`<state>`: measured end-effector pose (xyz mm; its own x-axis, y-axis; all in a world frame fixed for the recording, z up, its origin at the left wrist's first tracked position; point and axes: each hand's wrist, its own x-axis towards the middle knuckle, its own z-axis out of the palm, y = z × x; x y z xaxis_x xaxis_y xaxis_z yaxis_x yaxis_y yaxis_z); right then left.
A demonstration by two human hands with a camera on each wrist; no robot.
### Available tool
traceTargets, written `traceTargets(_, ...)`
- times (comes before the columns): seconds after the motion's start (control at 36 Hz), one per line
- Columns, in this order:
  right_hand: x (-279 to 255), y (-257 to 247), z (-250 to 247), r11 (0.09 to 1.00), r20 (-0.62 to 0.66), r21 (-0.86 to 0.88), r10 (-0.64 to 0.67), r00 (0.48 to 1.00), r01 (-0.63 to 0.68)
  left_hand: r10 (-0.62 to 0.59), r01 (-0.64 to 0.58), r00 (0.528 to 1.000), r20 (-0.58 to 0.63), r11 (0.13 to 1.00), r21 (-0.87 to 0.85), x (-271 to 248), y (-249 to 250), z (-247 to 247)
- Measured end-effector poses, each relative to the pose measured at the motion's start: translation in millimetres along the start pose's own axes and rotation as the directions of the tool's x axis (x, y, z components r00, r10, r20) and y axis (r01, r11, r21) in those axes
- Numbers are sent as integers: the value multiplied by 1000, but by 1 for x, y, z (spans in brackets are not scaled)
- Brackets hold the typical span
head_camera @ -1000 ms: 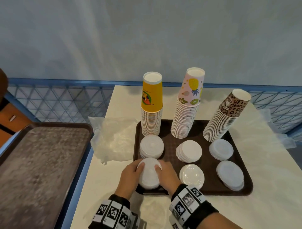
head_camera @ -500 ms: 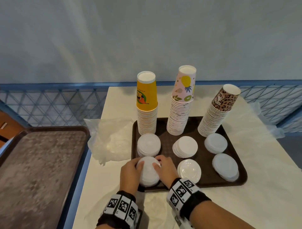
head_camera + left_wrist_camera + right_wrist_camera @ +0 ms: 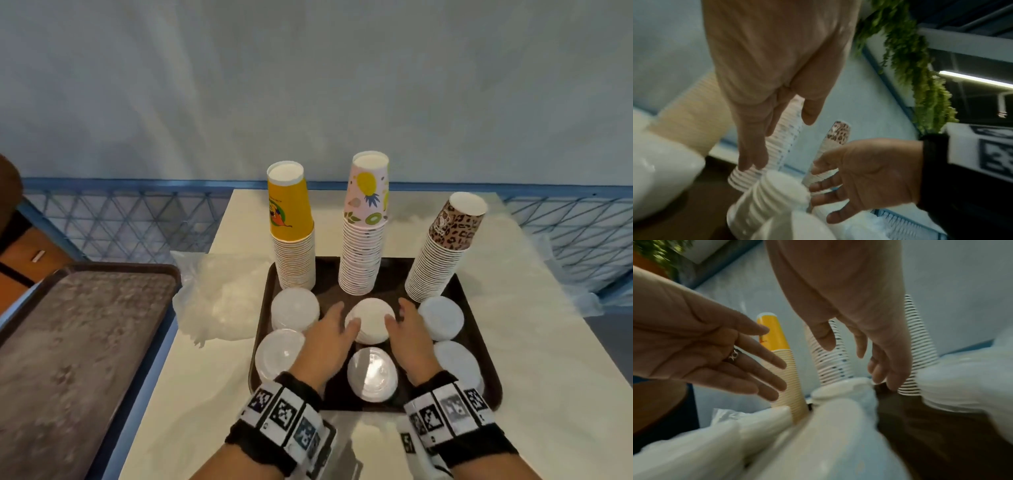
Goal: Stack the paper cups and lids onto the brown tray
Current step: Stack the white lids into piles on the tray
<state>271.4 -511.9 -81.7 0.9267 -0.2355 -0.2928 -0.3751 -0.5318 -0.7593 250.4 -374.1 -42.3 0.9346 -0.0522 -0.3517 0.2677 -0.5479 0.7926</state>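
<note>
The brown tray (image 3: 479, 329) carries three upside-down cup stacks along its back: yellow (image 3: 291, 236), pink fruit-print (image 3: 364, 240) and leopard-print (image 3: 442, 260). Several white lid stacks lie in front of them. My left hand (image 3: 337, 325) and right hand (image 3: 399, 320) flank the middle lid stack (image 3: 371, 318), fingers straight, tips at its edges. From the left wrist, that lid stack (image 3: 777, 191) has my right hand (image 3: 849, 178) at its side. The right wrist view shows both my right hand (image 3: 869, 356) and left hand (image 3: 740, 363) spread and holding nothing.
A second, worn brown tray (image 3: 85, 342) sits left of the cream table (image 3: 205, 394). A crumpled clear plastic bag (image 3: 219, 301) lies beside the tray's left rim, more plastic (image 3: 565, 274) at the right. A blue mesh rail (image 3: 120, 222) runs behind.
Both hands have let go of the front-left lid stack, which now rests on the tray, and have moved forward and right to either side of the middle lid stack.
</note>
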Motion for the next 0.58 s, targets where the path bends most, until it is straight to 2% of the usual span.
traceTargets(0.08,13,14,-3,995,120,-83,70,990,-60,-97,89,992,83,992,92,28,-5,22)
traceTargets(0.19,22,22,0,988,206,-153,0,978,33,-104,102,995,7,985,139,51,-10,40)
traceTargets(0.33,33,18,-4,979,234,-185,-40,971,85,-65,83,992,-108,980,179,67,-5,43)
traceTargets(0.58,40,18,-2,970,219,-194,-104,970,148,-53,85,981,-186,982,169,77,-10,41)
